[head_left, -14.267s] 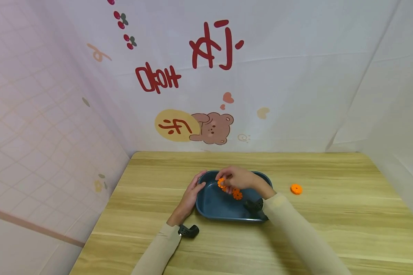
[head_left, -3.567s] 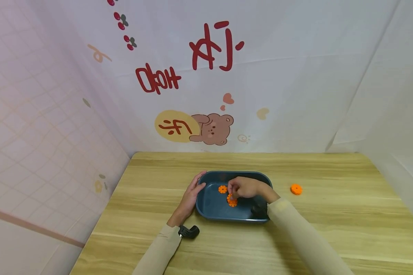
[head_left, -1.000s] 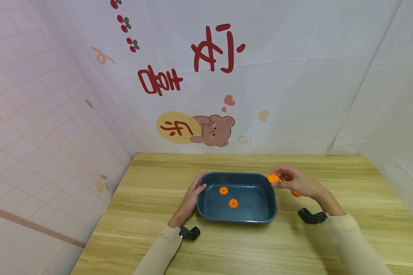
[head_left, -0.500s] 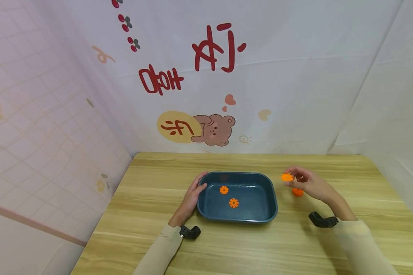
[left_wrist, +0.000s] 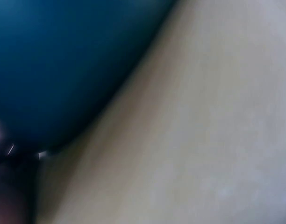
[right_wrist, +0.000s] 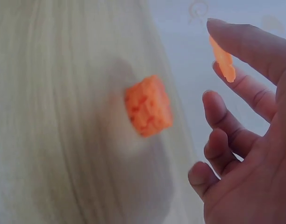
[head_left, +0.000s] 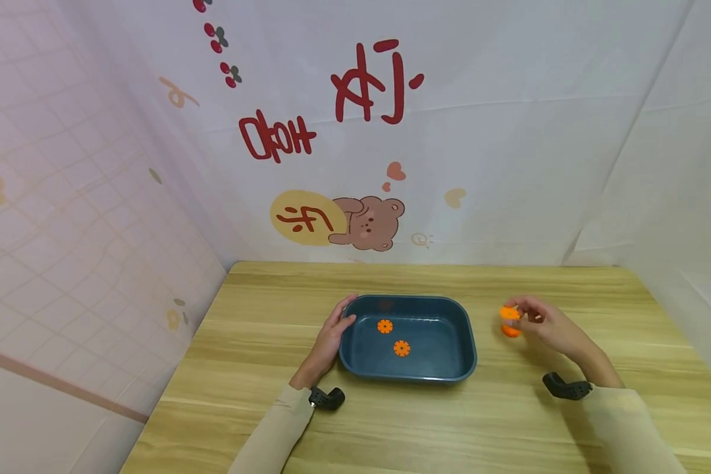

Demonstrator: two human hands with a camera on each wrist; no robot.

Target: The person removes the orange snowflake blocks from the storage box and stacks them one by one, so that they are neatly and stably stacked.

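My right hand [head_left: 555, 329] pinches an orange notched plastic disc [right_wrist: 222, 59] between thumb and index finger. Below it on the table stands a short stack of similar orange discs [right_wrist: 150, 107], apart from the held one in the right wrist view and partly covered by it in the head view. At the left end of a dark blue rectangular tray [head_left: 407, 378], my left hand [head_left: 326, 345] holds the wall, thumb over the rim and fingers along the outside. Two orange discs, one farther back [head_left: 385, 326] and one nearer [head_left: 401, 348], lie flat and apart on the tray's floor.
The wooden table [head_left: 403, 428] reaches back to a white printed wall cloth [head_left: 509, 145]. A black wrist device sits on each forearm, the left one [head_left: 327, 399] near the tray's front left corner. The left wrist view is blurred.
Earlier my right hand worked over discs inside the tray. Over the last second it carried one disc rightward from the tray's right rim to above the stack. My left hand stayed on the tray.
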